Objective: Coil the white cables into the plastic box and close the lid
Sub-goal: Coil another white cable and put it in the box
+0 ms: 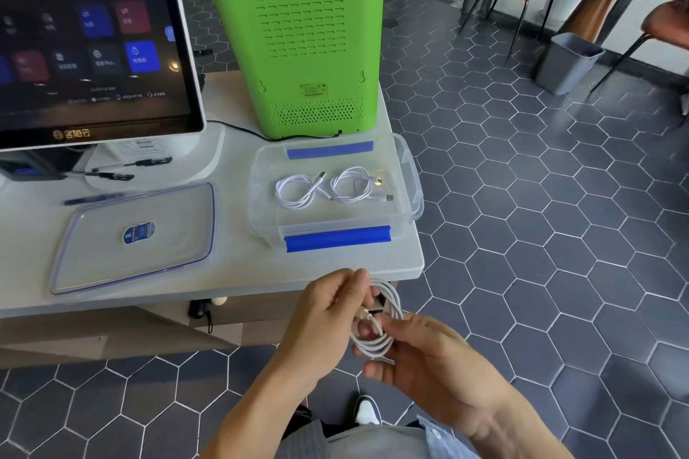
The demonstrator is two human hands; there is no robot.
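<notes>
A white cable (376, 324) hangs in several loose loops between both hands, just off the near edge of the table (238, 268) and over the tiled floor. The left hand (332, 306) pinches the top of the coil between thumb and fingertips, and the right hand (421, 350) curls round its lower side, fingers closed on the loops from below. The cable looks light, thin and limp, with some spring in it, so the loops will likely try to open when let go; it is probably best carried pinched where the strands cross, both plug ends tucked in. Beyond the hands, the plastic box (410, 175) stands open on the table with blue clips on its near and far sides, and two coiled cables (324, 186) already lie side by side on its floor, with bare room beside them toward the right. The lid (112, 265) lies flat to the left of the box, well apart from it. Behind stand a green device (302, 30), a touchscreen (93, 41), and a few pens (112, 175).
</notes>
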